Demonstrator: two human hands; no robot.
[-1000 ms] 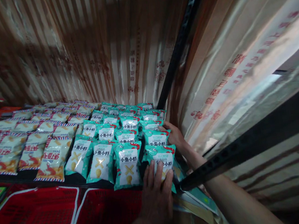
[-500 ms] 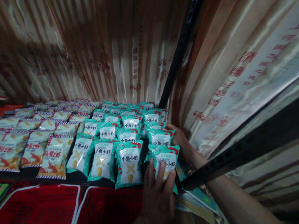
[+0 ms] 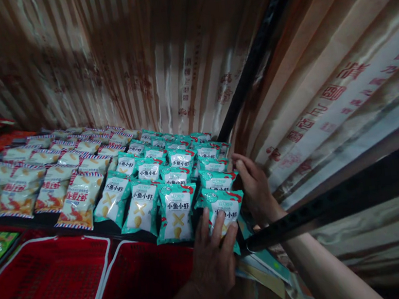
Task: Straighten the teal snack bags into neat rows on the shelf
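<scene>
Teal-and-white snack bags (image 3: 177, 211) stand in rows at the right end of a dark shelf. My left hand (image 3: 215, 250) lies against the front right bag (image 3: 225, 207), its fingers spread over the lower front. Behind the black rail, my right hand (image 3: 258, 186) is beside the right edge of the teal rows, thumb and fingers near the bags' side. Its fingers are partly bent, and whether they touch a bag is unclear.
White-and-orange snack bags (image 3: 81, 197) fill the shelf's left part. Red baskets (image 3: 48, 287) with white handles stand below. A black slotted post (image 3: 248, 74) and a slanted black rail (image 3: 337, 190) frame the right side. Printed curtains (image 3: 160, 51) hang behind.
The view has shifted slightly. My right hand has drawn a little away from the bags to the right and shows more fully. My left hand stays on the front bag.
</scene>
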